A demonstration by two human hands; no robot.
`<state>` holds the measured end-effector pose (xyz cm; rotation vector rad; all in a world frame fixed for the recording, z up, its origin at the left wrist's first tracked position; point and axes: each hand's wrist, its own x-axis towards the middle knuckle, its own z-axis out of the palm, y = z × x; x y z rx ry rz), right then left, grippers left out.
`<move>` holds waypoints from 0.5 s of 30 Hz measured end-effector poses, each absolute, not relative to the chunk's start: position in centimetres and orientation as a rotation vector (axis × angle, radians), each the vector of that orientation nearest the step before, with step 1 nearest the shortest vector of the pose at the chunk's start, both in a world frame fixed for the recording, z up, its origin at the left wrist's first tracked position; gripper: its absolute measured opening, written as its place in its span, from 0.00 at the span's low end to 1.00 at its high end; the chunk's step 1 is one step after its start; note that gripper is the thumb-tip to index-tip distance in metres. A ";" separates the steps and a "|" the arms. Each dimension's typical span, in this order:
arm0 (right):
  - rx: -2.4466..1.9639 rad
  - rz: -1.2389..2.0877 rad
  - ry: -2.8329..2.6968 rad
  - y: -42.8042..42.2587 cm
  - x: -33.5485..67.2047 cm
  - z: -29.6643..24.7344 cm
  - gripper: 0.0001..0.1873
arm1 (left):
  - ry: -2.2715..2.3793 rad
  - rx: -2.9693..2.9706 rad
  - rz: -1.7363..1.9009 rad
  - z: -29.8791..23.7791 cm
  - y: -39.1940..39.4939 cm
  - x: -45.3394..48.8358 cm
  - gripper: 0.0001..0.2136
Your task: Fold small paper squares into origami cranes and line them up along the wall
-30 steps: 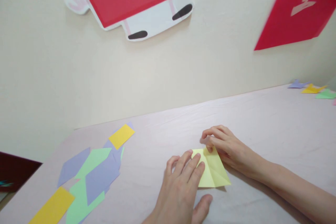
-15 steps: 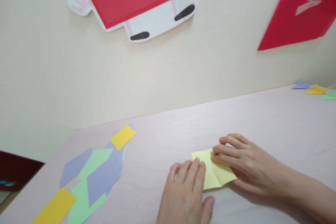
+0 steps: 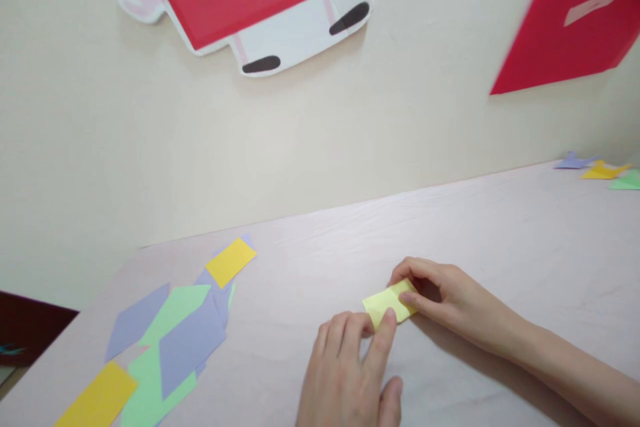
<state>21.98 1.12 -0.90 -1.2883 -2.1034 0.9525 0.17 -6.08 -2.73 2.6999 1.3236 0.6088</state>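
Note:
A pale yellow sheet of paper, folded to a narrow rectangle, lies between my hands over the table. My right hand pinches its right end, the thumb on top and the curled fingers behind it. At the lower left edge, my left hand holds the paper with its index fingertip on the surface. The other fingers of that hand are bent by the left corner, their tips partly hidden, and its thumb stays apart from the paper.
Several loose purple, green and orange papers, including a purple sheet and an orange sheet, overlap on the table's left side. Small folded papers stand at the far right by the wall. Red decorations hang there.
The yellow paper has gone from a wider, creased sheet to a folded narrow rectangle. My right hand has changed from resting fingers to a pinch; my left index finger has spread from the others.

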 end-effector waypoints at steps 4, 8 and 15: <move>-1.225 0.890 -2.192 1.2 21.7 -1.0 0.10 | 1.470 2.850 0.660 -3.8 -6.5 0.3 0.24; -1.149 0.824 -2.313 1.2 21.5 -0.9 0.11 | 1.376 3.179 0.750 -4.4 -6.3 0.7 0.29; -1.179 0.771 -2.312 1.0 21.1 -1.0 0.12 | 1.402 3.204 0.768 -5.0 -6.0 1.2 0.31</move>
